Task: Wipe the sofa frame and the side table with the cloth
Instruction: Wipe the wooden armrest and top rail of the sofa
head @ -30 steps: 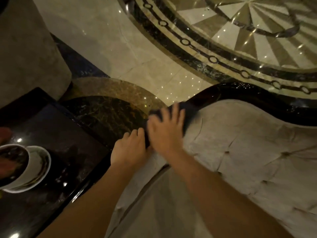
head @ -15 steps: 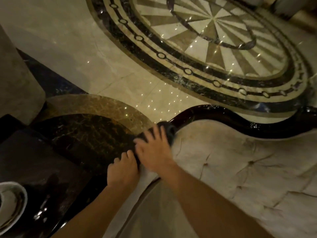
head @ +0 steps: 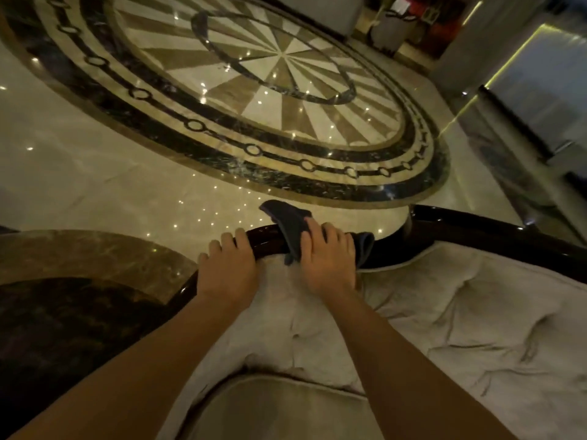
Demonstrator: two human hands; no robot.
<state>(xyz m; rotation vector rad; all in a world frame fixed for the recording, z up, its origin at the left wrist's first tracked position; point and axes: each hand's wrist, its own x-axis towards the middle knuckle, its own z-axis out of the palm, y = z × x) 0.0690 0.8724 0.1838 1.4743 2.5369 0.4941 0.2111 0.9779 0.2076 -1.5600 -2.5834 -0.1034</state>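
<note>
A glossy dark wooden sofa frame [head: 470, 230] curves along the top of a tufted beige backrest [head: 460, 319]. A dark blue cloth [head: 290, 225] is draped over the frame's top rail. My right hand [head: 327, 258] lies flat on the cloth and presses it onto the rail. Just left of it, my left hand [head: 227, 268] rests on the bare rail with its fingers curled over the edge. The side table is out of this view.
A round brown and black marble floor inlay [head: 79, 281] lies at the lower left beside the sofa. A large circular patterned marble floor [head: 254, 100] spreads beyond the rail. A mirrored wall panel [head: 524, 122] and distant furniture stand at the upper right.
Both hands and the cloth have slid right along the frame's top rail. The view has tilted up, and the black side table with the bowl has left the frame.
</note>
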